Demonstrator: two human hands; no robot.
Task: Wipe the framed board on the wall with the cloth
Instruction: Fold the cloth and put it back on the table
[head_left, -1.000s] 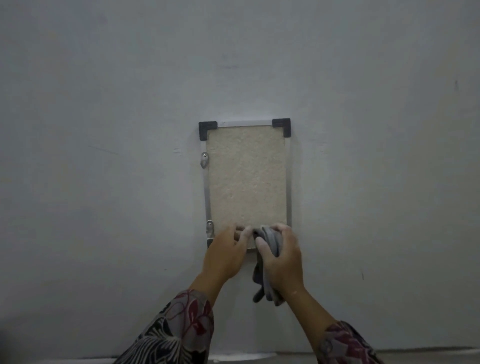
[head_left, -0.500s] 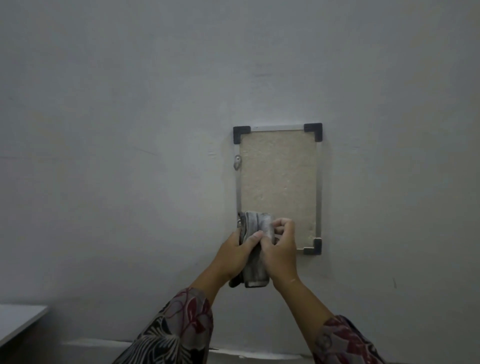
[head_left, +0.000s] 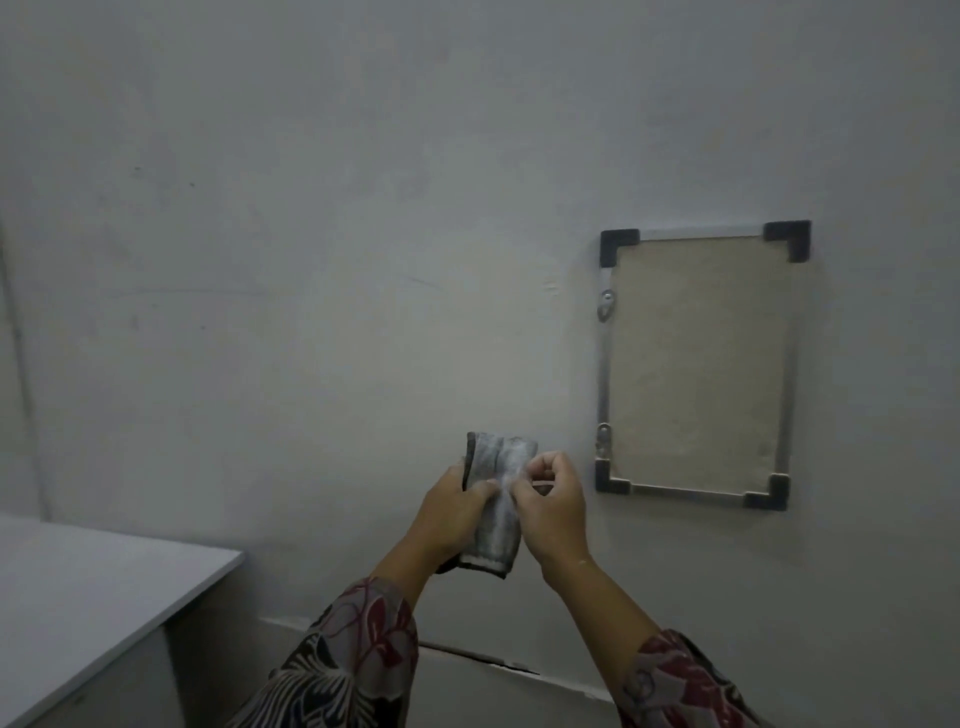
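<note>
Both my left hand (head_left: 451, 512) and right hand (head_left: 551, 506) pinch the folded grey cloth (head_left: 493, 512), held off the wall left of the framed board (head_left: 696, 364); refolding seems under way, and wiping next requires carrying it rightward.

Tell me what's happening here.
A person holds a grey cloth in both hands, the left hand gripping it and the right hand pinching its edge, as if refolding it. The cloth is off the board, which hangs on the wall to the right, untouched at this moment.
</note>
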